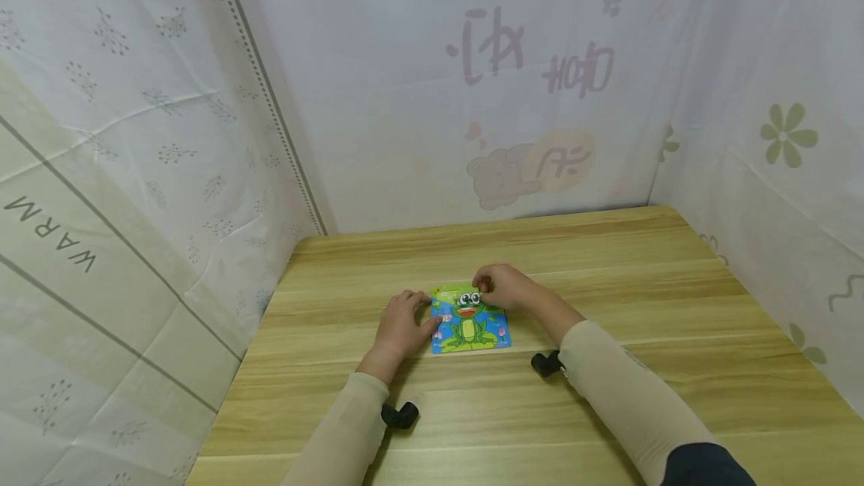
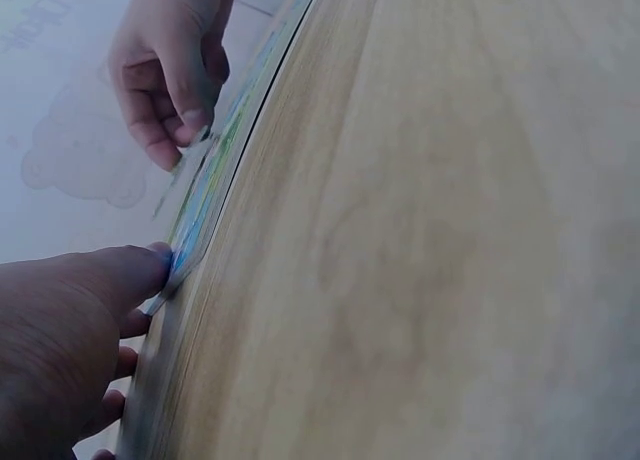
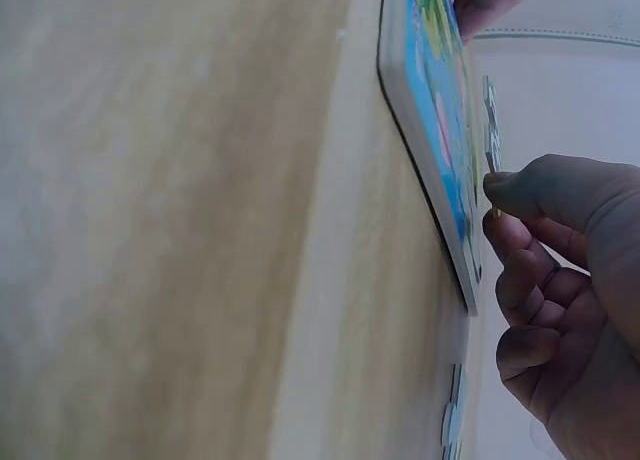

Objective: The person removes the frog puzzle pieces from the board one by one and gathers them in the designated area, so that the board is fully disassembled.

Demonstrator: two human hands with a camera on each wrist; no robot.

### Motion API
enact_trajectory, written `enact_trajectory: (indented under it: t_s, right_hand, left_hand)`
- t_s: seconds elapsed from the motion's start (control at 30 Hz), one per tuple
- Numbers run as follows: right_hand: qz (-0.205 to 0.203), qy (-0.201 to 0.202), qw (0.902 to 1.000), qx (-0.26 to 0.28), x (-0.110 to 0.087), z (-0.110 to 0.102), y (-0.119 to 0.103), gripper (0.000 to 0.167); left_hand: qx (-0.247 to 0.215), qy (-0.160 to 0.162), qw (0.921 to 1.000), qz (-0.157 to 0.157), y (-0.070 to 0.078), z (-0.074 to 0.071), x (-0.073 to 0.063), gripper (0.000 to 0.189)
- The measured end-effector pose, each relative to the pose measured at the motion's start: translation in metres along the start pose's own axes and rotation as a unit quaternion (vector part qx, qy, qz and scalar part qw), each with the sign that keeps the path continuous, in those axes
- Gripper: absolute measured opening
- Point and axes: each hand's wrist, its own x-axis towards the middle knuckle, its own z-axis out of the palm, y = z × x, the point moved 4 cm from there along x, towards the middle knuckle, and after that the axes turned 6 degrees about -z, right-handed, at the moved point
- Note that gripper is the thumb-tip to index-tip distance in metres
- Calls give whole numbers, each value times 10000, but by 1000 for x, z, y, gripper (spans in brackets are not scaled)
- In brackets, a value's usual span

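A square frog jigsaw puzzle (image 1: 469,328) in a thin tray lies flat on the wooden table, mostly filled with its blue and green picture. My right hand (image 1: 502,287) is over its top right part and pinches a thin puzzle piece (image 3: 492,130) between thumb and forefinger. This piece shows edge-on in the right wrist view, raised over the picture. At the puzzle's left edge rests my left hand (image 1: 401,325), fingers fairly straight and thumb on the border. The left wrist view shows that thumb (image 2: 145,270) touching the corner of the puzzle.
Beyond the puzzle in the right wrist view lie thin loose pieces (image 3: 453,415) on the table. Patterned curtains (image 1: 418,96) hang behind the table (image 1: 337,268) and at both sides. A black wrist camera (image 1: 400,415) sticks out from each sleeve.
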Motion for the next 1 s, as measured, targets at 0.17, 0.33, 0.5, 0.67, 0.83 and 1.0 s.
enact_trajectory:
  t_s: [0.17,0.33,0.5,0.67,0.83,1.0]
  right_hand:
    - [57,131,9999,-41,-7,-5,5,21]
    - [137,255,9996,-7,-16,-12,12,22]
    - [213,435,9988,-6,-26,-21,22,20]
    - [205,590,9980,132,-35,-30,31,21]
    - [313,620,9968,404,-43,-37,38,22]
    - [336,658,9961,488,-48,-43,46,21]
  left_hand:
    - [22,-26,10000,0,0,1,0,45]
    - [36,-5,10000,24,-1,1,-1,45]
    - [11,18,10000,29,-1,1,-1,45]
    - [34,29,10000,-18,-1,2,0,44]
    - [70,35,10000,-29,-2,2,0,44]
    - [61,36,10000,-25,-2,2,0,44]
